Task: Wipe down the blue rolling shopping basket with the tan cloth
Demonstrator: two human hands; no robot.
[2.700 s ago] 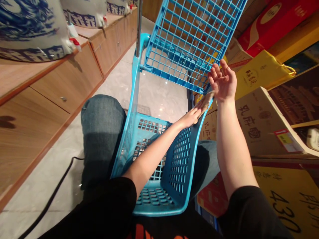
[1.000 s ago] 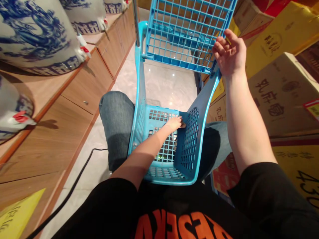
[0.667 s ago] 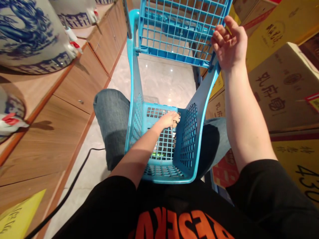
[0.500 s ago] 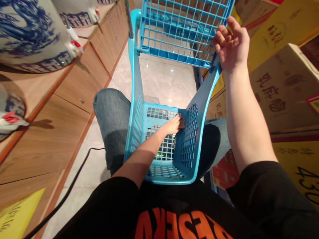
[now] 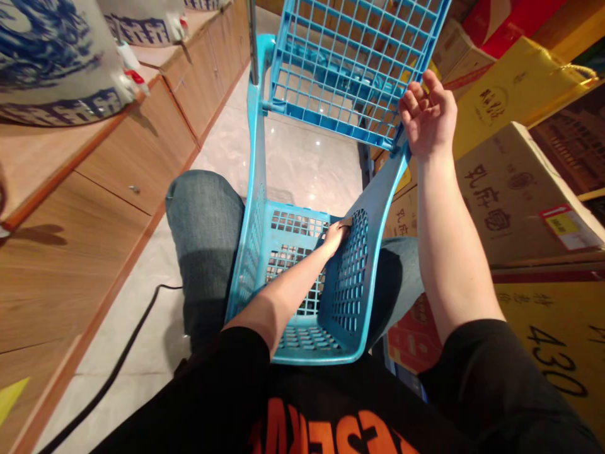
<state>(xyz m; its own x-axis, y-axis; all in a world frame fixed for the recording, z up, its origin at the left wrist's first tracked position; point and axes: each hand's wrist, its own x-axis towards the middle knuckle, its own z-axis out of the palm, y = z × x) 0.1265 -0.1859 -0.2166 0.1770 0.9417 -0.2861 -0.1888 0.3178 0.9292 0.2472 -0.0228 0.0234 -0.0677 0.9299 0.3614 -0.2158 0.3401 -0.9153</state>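
Observation:
A blue plastic shopping cart (image 5: 258,145) stands between my knees, with a lattice basket panel (image 5: 350,129) tilted up at its far end. My left hand (image 5: 335,237) reaches down into the lower basket (image 5: 302,318). Its fingers are closed around a small brown cloth (image 5: 347,222), pressed to the right wall near the far corner; the fingertips are partly hidden. Beside the cart's upper right edge, my right hand (image 5: 429,120) is palm up, fingers loosely curled and apart, nothing in it. Its wrist is against the frame or just next to it; I cannot tell which.
Wooden cabinets (image 5: 132,170) line the left, bearing large blue-and-white jars (image 5: 51,63). Cardboard boxes (image 5: 510,202) and a yellow bag (image 5: 515,94) are stacked close on the right. A black cable (image 5: 127,353) runs over the pale tiled floor (image 5: 302,164).
My left hand has slid the cloth slightly farther along the basket's right wall. The view has shifted, and the right hand stays by the cart's upper edge.

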